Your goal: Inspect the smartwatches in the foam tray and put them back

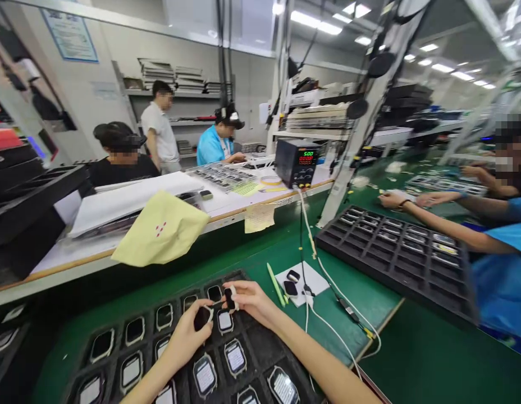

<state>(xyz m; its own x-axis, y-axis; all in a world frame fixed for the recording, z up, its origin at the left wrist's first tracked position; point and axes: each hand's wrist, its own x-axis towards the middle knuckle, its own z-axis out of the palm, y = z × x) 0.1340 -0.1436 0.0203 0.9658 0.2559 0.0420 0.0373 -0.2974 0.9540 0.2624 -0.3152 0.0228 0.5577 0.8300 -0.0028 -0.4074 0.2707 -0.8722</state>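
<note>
My left hand (188, 335) pinches a small dark watch body (200, 318) over a black foam tray (117, 367). The tray holds several watch cases in its pockets. My right hand (250, 300) is closed on a small black part (229, 298), its fingertips wearing white finger cots, just right of the left hand. Both hands hover above the tray's upper right rows. On the green mat to the right lies a white pad (317, 278) with two small black pieces on it, and a green pen (275, 284) beside it.
A white cable (328, 331) runs from a power supply (296, 163) across the mat. A second black tray (395, 255) lies right, with another person's arms (437, 221) over it. Several people work at the raised bench behind, where a yellow cloth (161, 230) hangs.
</note>
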